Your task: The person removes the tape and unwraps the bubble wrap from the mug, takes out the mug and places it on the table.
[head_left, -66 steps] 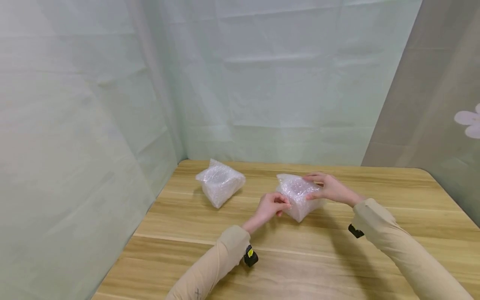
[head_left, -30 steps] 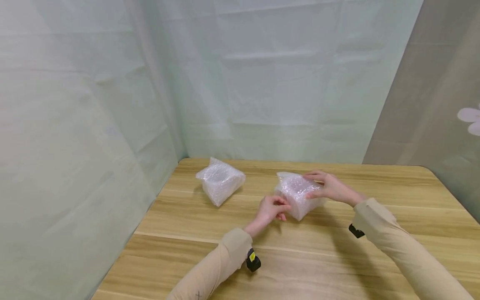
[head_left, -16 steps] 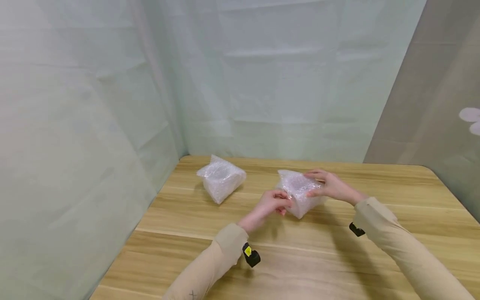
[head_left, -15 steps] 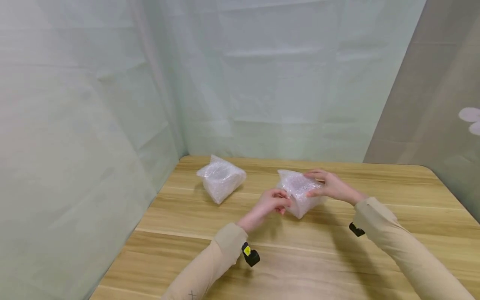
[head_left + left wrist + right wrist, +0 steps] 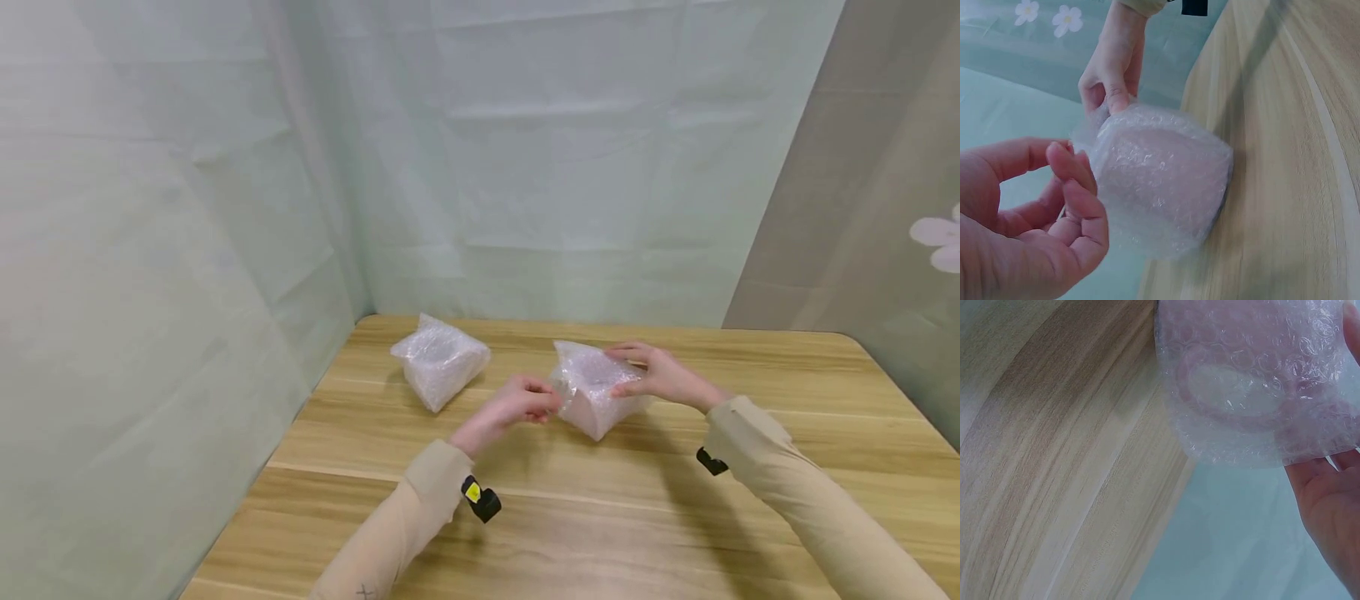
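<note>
A mug wrapped in bubble wrap (image 5: 592, 387) stands on the table; its pink body and handle loop show through the plastic in the right wrist view. My right hand (image 5: 663, 379) grips the package from its right side, thumb in front and fingers over the top. To its left, my left hand (image 5: 525, 400) pinches a clear, shiny strip (image 5: 567, 392) that stretches from the wrap's left side to my fingertips. In the left wrist view, thumb and forefinger meet beside the wrap's corner, other fingers curled. Whether the strip is tape or wrap, I cannot tell.
A second bubble-wrapped bundle (image 5: 441, 362) sits farther left on the wooden table (image 5: 600, 533). Pale curtains (image 5: 525, 167) hang right behind the table's back edge and along the left side. Each wrist wears a small black camera (image 5: 482, 500).
My left hand was right at the wrap's left face and has drawn away to the left, the clear strip now stretched between. My right hand has kept its hold in place.
</note>
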The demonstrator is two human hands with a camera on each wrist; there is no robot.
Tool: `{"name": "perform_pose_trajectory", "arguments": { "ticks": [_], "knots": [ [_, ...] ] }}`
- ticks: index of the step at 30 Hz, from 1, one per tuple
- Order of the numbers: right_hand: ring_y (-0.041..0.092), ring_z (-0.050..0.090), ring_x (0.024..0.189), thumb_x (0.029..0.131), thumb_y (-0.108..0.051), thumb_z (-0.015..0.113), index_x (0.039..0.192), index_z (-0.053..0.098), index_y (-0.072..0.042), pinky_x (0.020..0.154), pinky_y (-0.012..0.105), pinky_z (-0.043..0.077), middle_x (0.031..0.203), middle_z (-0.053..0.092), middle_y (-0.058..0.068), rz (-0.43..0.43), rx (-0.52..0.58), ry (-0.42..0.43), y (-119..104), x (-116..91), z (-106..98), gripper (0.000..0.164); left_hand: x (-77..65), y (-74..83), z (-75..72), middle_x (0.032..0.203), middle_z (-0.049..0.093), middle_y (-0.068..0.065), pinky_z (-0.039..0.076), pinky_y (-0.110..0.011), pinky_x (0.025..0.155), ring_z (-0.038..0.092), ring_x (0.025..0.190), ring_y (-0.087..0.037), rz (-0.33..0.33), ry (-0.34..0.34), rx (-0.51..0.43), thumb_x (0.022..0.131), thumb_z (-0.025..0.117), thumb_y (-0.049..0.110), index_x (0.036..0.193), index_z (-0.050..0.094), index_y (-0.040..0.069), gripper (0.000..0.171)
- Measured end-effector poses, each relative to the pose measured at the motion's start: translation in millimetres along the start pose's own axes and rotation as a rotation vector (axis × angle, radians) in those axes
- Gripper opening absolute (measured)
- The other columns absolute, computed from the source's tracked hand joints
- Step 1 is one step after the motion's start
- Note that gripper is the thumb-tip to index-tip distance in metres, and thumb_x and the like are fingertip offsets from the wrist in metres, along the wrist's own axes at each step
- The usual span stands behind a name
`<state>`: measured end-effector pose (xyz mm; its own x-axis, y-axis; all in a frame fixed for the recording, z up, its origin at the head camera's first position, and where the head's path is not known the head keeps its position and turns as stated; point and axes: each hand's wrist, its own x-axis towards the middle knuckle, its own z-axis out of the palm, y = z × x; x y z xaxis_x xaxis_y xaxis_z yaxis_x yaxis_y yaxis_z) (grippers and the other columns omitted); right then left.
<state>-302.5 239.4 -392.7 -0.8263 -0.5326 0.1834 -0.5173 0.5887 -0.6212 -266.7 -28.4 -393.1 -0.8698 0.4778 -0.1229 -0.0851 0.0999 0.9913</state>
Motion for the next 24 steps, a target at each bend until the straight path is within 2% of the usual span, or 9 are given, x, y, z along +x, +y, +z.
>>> {"name": "perform_pose_trajectory", "arguments": {
  "ticks": [5,11,17,20,24],
  "knots": [
    [0.037,0.038,0.116,0.072,-0.036,0.075,0.128,0.048,0.002,0.089,0.052,0.036,0.130,0.042,0.019,0.000,0.012,-0.004,1,1,0,0.073,-3.5,-1.0,-7.8,0.073,0.056,-0.008,0.044,-0.022,0.058,0.051,0.058,-0.012,0.000,-0.012,0.049,0.082,0.059,0.001,0.093,0.060,-0.012,0.016],
    [0.037,0.038,0.116,0.073,-0.037,0.074,0.128,0.047,0.001,0.088,0.052,0.036,0.130,0.042,0.018,0.000,0.009,-0.005,2,1,1,0.073,2.6,-0.5,-13.0,0.076,0.058,-0.008,0.047,-0.030,0.065,0.051,0.061,-0.013,0.007,0.067,0.037,0.083,0.060,0.004,0.092,0.059,-0.006,0.013],
    [0.037,0.038,0.116,0.072,-0.038,0.074,0.128,0.048,0.002,0.088,0.052,0.037,0.130,0.042,0.019,-0.002,0.001,-0.005,1,0,0,0.073,12.9,0.4,-14.5,0.076,0.058,-0.003,0.045,-0.025,0.060,0.052,0.065,-0.015,0.061,0.142,0.030,0.082,0.063,0.006,0.093,0.060,-0.004,0.016],
    [0.038,0.038,0.116,0.073,-0.037,0.074,0.128,0.048,0.002,0.088,0.052,0.037,0.130,0.042,0.020,0.000,-0.005,-0.006,0,0,0,0.073,18.1,0.2,-14.7,0.077,0.058,-0.003,0.045,-0.025,0.060,0.054,0.068,-0.017,0.088,0.165,0.050,0.082,0.064,0.008,0.095,0.060,-0.004,0.018],
    [0.038,0.038,0.116,0.073,-0.038,0.073,0.128,0.047,0.002,0.088,0.052,0.036,0.130,0.042,0.020,0.002,-0.012,-0.012,1,0,0,0.073,24.1,-1.6,-14.8,0.079,0.060,-0.003,0.047,-0.031,0.064,0.055,0.069,-0.017,0.088,0.179,0.053,0.082,0.065,0.009,0.096,0.062,-0.002,0.018]
  ]
}}
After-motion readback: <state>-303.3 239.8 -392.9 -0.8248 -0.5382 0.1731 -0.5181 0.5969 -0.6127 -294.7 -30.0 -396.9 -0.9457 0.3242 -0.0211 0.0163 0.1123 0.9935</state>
